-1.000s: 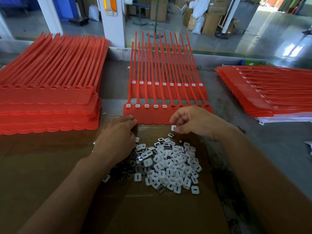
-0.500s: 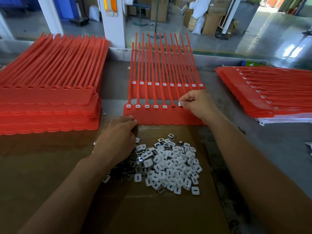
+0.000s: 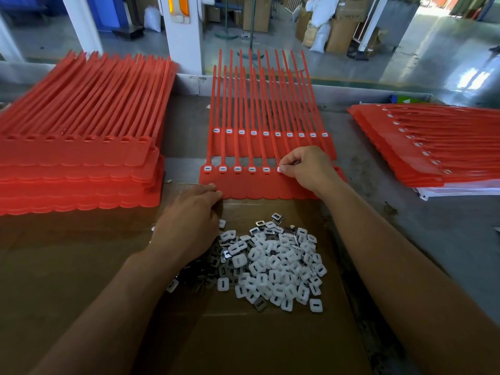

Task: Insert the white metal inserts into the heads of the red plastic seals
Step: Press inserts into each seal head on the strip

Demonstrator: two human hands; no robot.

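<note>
A joined strip of red plastic seals [image 3: 259, 185] lies in front of me, with a second strip [image 3: 270, 147] just behind it. White inserts sit in several heads along both strips. My right hand [image 3: 308, 169] pinches a white insert [image 3: 279, 169] at a head in the near strip, right of the filled ones. My left hand [image 3: 189, 226] lies flat on the cardboard, its fingertips touching the near strip's lower left edge. A loose pile of white inserts [image 3: 276, 263] lies on the cardboard between my arms.
A tall stack of red seals [image 3: 78, 163] without inserts stands at the left. At the right lies a fanned stack of seals [image 3: 422, 147] with inserts, on white sheets. Brown cardboard [image 3: 81, 266] covers the near table. A metal rail [image 3: 189, 82] runs along the far edge.
My right hand picked an insert from above the pile, carried it up to the near strip's heads and now holds it at a head. The left hand stayed put.
</note>
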